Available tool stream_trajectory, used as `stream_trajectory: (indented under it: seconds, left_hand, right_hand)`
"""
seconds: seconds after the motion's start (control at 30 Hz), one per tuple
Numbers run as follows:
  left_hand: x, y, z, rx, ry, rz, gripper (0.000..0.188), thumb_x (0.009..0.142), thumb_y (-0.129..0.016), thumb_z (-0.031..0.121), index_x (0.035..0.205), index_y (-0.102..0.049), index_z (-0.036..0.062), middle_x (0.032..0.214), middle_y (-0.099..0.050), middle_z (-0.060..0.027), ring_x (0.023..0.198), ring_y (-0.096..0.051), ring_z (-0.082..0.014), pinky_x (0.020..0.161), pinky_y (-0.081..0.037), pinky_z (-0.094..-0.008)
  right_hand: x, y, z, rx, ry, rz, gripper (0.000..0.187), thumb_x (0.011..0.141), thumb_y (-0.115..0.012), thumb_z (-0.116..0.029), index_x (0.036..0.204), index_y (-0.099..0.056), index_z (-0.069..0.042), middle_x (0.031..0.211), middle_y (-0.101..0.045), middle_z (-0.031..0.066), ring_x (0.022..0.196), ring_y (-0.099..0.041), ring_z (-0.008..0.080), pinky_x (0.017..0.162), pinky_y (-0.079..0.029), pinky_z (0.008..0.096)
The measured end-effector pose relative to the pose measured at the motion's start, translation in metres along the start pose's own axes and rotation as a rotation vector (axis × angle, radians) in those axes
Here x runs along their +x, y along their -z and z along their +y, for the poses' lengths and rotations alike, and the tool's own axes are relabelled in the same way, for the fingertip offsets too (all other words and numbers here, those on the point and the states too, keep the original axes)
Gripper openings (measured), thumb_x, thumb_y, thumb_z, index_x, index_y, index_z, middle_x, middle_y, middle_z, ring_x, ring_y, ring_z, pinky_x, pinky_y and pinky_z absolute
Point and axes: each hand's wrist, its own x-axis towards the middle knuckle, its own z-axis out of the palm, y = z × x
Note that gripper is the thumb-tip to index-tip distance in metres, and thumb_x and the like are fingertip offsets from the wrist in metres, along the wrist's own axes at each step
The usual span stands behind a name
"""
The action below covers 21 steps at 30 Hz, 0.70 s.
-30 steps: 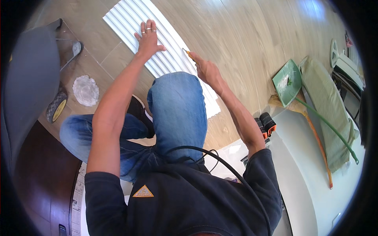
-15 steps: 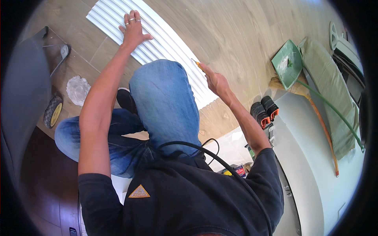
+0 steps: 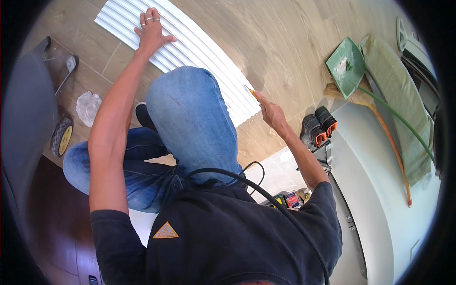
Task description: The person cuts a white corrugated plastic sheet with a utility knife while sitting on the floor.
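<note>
A long white ribbed panel (image 3: 209, 54) lies on the wooden floor, partly hidden behind my raised knee. Fingers spread, my left hand (image 3: 152, 38) presses flat on the panel's ribs toward its far left part. My right hand (image 3: 272, 114) is closed around a utility knife (image 3: 252, 92) with a yellow handle. The knife's thin blade points at the panel's right long edge, near its closer end; whether it touches the panel is too small to tell.
To the right lie a green dustpan (image 3: 346, 66), a broom (image 3: 394, 142) and dark shoes (image 3: 313, 130) with orange lining. On the left are a crumpled clear plastic piece (image 3: 89, 108), a wheel (image 3: 62, 137) and a grey object (image 3: 28, 109). A black cable (image 3: 266, 192) crosses my torso.
My right hand with the utility knife has moved along the panel's right edge toward its near end. My left hand stays spread on the panel; the whole view has shifted slightly.
</note>
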Motion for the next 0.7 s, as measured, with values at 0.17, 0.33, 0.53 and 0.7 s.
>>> stream_trajectory:
  seconds: [0.17,0.33,0.53,0.7]
  left_hand:
    - [0.000,0.000,0.000,0.014,0.007,-0.001,0.129,0.063,-0.092,0.043,0.156,-0.013,0.0002,0.163,-0.012,-0.0141,0.150,-0.011,-0.0385,0.108,-0.027,-0.0761]
    - [-0.001,0.001,0.000,0.002,-0.005,0.003,0.129,0.063,-0.092,0.042,0.156,-0.013,-0.0001,0.163,-0.012,-0.0152,0.150,-0.010,-0.0396,0.107,-0.026,-0.0762]
    - [0.000,0.000,0.001,0.000,-0.002,-0.009,0.129,0.063,-0.092,0.042,0.156,-0.014,-0.0010,0.163,-0.012,-0.0158,0.150,-0.011,-0.0414,0.107,-0.026,-0.0766]
    - [0.003,0.000,0.008,0.012,-0.006,-0.024,0.129,0.063,-0.092,0.042,0.156,-0.014,-0.0019,0.163,-0.012,-0.0160,0.150,-0.011,-0.0420,0.107,-0.027,-0.0750]
  right_hand:
    - [-0.012,-0.010,0.013,-0.015,0.040,0.078,0.064,0.094,-0.058,-0.009,0.150,-0.037,-0.032,0.084,-0.070,0.0219,0.073,-0.068,0.0416,0.061,-0.052,0.0503]
    - [-0.030,-0.011,0.023,-0.025,0.030,0.064,0.064,0.094,-0.057,-0.009,0.151,-0.037,-0.031,0.086,-0.070,0.0219,0.076,-0.068,0.0417,0.065,-0.053,0.0498]
    - [-0.038,-0.015,0.024,0.003,-0.013,0.062,0.063,0.094,-0.056,-0.007,0.150,-0.039,-0.029,0.088,-0.070,0.0223,0.078,-0.067,0.0423,0.067,-0.052,0.0506]
    - [-0.087,-0.018,0.047,-0.020,-0.113,0.044,0.060,0.095,-0.056,-0.008,0.150,-0.041,-0.027,0.091,-0.069,0.0244,0.078,-0.067,0.0427,0.069,-0.051,0.0511]
